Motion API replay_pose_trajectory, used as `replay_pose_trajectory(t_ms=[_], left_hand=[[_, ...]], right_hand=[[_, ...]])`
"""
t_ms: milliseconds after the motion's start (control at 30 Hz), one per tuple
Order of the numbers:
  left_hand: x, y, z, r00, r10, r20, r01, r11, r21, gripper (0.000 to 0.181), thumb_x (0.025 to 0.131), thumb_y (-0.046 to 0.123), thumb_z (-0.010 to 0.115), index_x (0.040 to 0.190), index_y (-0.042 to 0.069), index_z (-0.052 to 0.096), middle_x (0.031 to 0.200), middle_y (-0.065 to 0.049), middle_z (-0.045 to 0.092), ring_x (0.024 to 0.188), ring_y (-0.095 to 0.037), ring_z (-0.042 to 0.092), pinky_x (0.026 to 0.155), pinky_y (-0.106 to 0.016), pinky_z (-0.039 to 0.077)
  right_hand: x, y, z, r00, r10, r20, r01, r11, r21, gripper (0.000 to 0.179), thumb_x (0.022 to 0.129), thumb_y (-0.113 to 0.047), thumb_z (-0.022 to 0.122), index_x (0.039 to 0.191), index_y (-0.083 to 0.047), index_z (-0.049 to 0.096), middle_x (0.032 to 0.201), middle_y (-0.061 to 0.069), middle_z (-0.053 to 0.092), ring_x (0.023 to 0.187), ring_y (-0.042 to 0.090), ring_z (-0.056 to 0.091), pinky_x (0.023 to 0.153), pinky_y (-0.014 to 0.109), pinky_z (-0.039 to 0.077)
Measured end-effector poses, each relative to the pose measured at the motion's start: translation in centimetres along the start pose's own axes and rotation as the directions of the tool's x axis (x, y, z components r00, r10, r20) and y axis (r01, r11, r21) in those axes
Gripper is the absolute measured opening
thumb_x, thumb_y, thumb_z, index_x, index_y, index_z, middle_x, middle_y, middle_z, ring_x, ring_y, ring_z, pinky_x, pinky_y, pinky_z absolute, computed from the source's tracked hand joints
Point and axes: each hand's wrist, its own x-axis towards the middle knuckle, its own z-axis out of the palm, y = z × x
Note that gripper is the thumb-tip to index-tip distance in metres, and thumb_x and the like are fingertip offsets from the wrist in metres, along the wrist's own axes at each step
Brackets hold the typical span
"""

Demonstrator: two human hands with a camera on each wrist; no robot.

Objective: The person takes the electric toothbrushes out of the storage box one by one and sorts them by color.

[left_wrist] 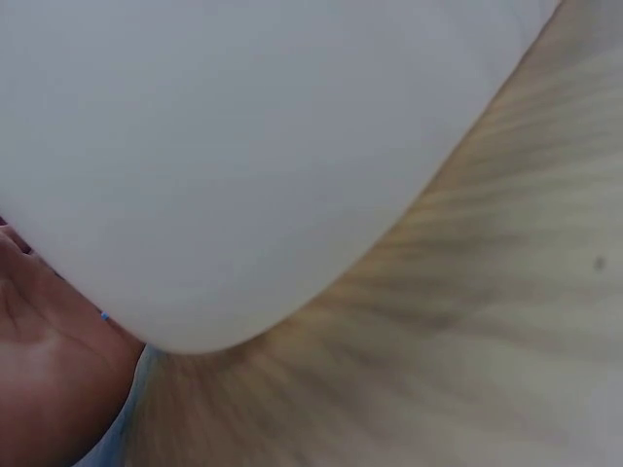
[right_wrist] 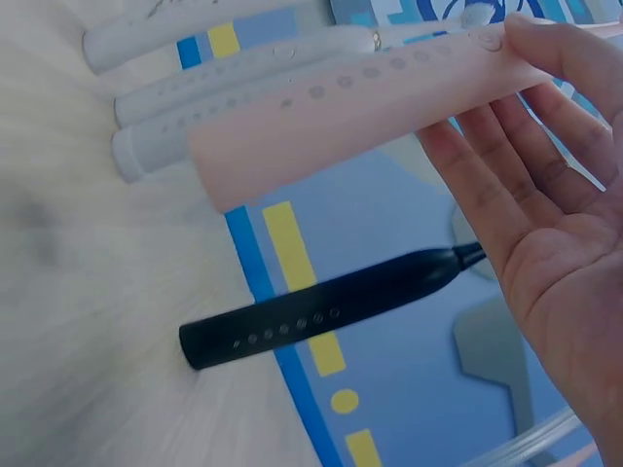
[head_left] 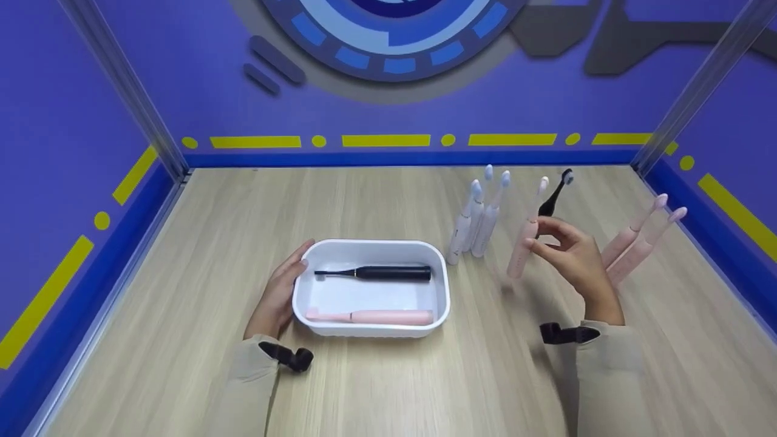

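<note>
My right hand (head_left: 576,261) pinches a pink electric toothbrush (head_left: 523,249) by its handle, thumb on one side and fingers on the other. The brush is nearly upright, and its base appears slightly off the table. My left hand (head_left: 276,297) rests along the left wall of a white bin (head_left: 448,297), its fingers fairly straight against the side. Inside the bin, a black electric toothbrush (head_left: 394,274) and a pink electric toothbrush (head_left: 391,317) lie flat, heads to the left. In the left wrist view, the bin wall (left_wrist: 224,165) hides most of that hand.
White toothbrushes (head_left: 487,230) with blue heads stand grouped left of my right hand. A black toothbrush (right_wrist: 321,309) stands behind that hand, partly hidden. Two pink toothbrushes (head_left: 634,258) stand to its right. Blue panels (head_left: 388,115) enclose the wooden table (head_left: 200,243).
</note>
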Motion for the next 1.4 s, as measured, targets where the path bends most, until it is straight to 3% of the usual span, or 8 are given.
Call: replay_pose_trajectory(t_ms=[433,700,833,933,1233,1400], left_hand=[[0.0,-0.1,0.1,1.000,0.001,0.009,-0.001,1.000,-0.006,0.049,0.103,0.010,0.031,0.151,0.008,0.029,0.160,-0.008,0.021,0.148,-0.024,0.019,0.122,-0.038,0.016],[0.1,-0.2,0.1,1.000,0.015,0.016,-0.015,1.000,-0.002,0.048,0.102,0.009,0.032,0.151,0.007,0.030,0.158,-0.010,0.026,0.147,-0.025,0.023,0.122,-0.040,0.018],[0.1,-0.2,0.1,1.000,0.014,0.013,-0.014,1.000,0.001,0.048,0.102,0.009,0.032,0.151,0.007,0.029,0.159,-0.009,0.024,0.147,-0.025,0.022,0.122,-0.039,0.017],[0.1,-0.1,0.1,1.000,0.006,0.008,-0.007,1.000,0.011,0.049,0.102,0.009,0.032,0.151,0.008,0.029,0.159,-0.009,0.024,0.147,-0.025,0.021,0.122,-0.039,0.017],[0.0,0.0,0.0,1.000,-0.012,-0.019,0.012,1.000,0.021,0.048,0.102,0.011,0.033,0.150,0.010,0.032,0.160,-0.005,0.023,0.148,-0.022,0.021,0.122,-0.038,0.018],[0.0,0.0,0.0,1.000,-0.018,-0.021,0.018,1.000,0.024,0.048,0.102,0.012,0.034,0.150,0.011,0.032,0.160,-0.004,0.024,0.147,-0.021,0.022,0.121,-0.037,0.018]], right_hand=[[-1.2,1.4,-2.4,0.997,0.037,-0.066,-0.039,0.999,-0.038,0.035,0.085,0.001,0.068,0.120,0.004,0.061,0.107,-0.015,0.064,0.102,-0.001,0.059,0.079,0.009,0.051],[-2.4,1.7,-5.1,0.985,0.142,-0.100,-0.150,0.986,-0.079,0.039,0.087,-0.007,0.069,0.125,-0.004,0.060,0.107,-0.015,0.063,0.104,-0.004,0.058,0.077,0.008,0.048],[-3.0,1.6,-6.1,0.973,0.198,-0.122,-0.204,0.978,-0.037,0.039,0.086,-0.010,0.070,0.125,-0.009,0.061,0.106,-0.015,0.064,0.102,-0.005,0.059,0.073,0.008,0.049],[-3.3,1.8,-6.5,0.971,0.188,-0.148,-0.191,0.981,-0.012,0.039,0.085,-0.007,0.071,0.123,-0.009,0.062,0.105,-0.014,0.065,0.099,-0.003,0.061,0.072,0.008,0.051],[-3.7,3.3,-6.6,0.962,0.141,-0.235,-0.178,0.973,-0.149,0.039,0.087,-0.009,0.069,0.126,-0.007,0.060,0.105,-0.020,0.062,0.098,-0.005,0.059,0.081,0.003,0.047],[-4.0,3.4,-7.0,0.952,0.171,-0.255,-0.200,0.975,-0.092,0.038,0.086,-0.008,0.070,0.123,-0.005,0.061,0.102,-0.014,0.063,0.091,0.001,0.061,0.073,0.008,0.053]])
